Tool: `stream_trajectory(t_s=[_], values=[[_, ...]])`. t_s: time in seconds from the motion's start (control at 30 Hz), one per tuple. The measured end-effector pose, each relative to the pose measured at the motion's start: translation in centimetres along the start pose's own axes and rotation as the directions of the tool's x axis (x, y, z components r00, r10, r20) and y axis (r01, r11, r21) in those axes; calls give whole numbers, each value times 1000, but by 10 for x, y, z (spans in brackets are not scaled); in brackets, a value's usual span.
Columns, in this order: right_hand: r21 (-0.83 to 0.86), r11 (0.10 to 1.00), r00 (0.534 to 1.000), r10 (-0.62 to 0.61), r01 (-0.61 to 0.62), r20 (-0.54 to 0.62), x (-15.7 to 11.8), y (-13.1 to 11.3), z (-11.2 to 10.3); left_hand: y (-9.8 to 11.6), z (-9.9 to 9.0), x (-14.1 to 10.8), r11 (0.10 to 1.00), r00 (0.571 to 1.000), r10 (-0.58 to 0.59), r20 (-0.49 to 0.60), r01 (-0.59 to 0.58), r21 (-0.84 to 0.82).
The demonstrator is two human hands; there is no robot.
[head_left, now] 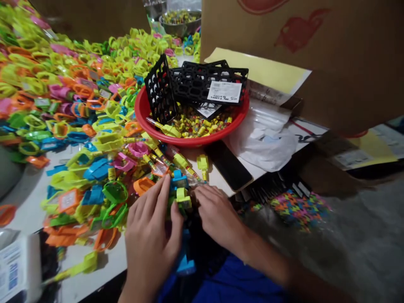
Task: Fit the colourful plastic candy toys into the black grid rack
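Observation:
At the front edge of the table, my left hand point(151, 229) lies with its fingers stretched out and its thumb apart. A yellow toy watch point(183, 198) sits by the thumb, with a blue toy watch point(179, 180) just beyond it. My right hand point(217, 216) is closed, fingers curled beside these watches; what it grips is hidden. Clear-wrapped yellow candy tubes point(189, 166) lie beyond my fingertips. Below my hands, over my lap, are more blue plastic pieces point(185, 265), partly hidden.
A red basin point(192, 141) holds small candies and black plastic grids point(195, 84). A heap of coloured toy watches point(78, 101) covers the left. A black phone point(229, 164) lies near the edge, beside a white plastic bag point(268, 147). A cardboard box point(315, 71) stands at right.

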State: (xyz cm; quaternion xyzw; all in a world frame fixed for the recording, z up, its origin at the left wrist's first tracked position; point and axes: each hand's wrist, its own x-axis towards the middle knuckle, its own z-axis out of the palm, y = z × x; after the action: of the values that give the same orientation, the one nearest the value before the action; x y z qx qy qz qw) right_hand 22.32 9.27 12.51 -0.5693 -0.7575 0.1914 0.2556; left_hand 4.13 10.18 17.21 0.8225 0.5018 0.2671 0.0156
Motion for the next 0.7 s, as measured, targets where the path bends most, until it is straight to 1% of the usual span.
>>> stream_trajectory(t_s=[0.03,0.07,0.13,0.2,0.23,0.3,0.37,0.5,0.6,0.67,0.7], values=[[17,999,997,33,-32,-65,2,5,-4,0,0,0,1000,1000,6,0,-6,-4],[-1,997,990,71,-71,-121,5,10,-8,0,0,1,1000,1000,13,0,-13,-8],[-125,978,974,147,-169,-171,12,18,-13,-1,-1,1,1000,1000,23,-2,-23,-15],[-290,927,969,207,-239,-136,18,23,-13,-1,-3,1,1000,1000,18,-1,-18,-20],[-349,903,968,227,-250,-105,21,24,-12,-1,-3,1,1000,1000,14,2,-14,-21],[-394,882,964,260,-259,-52,23,25,-8,-1,-5,0,1000,1000,11,8,-10,-26],[-385,878,955,296,-283,-29,22,25,-5,-1,-5,0,999,1000,11,16,-10,-33],[-359,865,933,355,-349,-51,26,22,-4,0,-3,2,999,1000,0,23,1,-39],[-343,868,925,380,-360,-12,35,22,-8,1,-2,3,999,1000,-9,14,10,-46],[-238,895,922,387,-378,-10,37,26,-12,1,-5,0,995,999,-34,-1,34,-97],[-135,912,921,388,-387,-16,35,28,-15,1,-7,-2,989,999,-47,-22,44,-141]])
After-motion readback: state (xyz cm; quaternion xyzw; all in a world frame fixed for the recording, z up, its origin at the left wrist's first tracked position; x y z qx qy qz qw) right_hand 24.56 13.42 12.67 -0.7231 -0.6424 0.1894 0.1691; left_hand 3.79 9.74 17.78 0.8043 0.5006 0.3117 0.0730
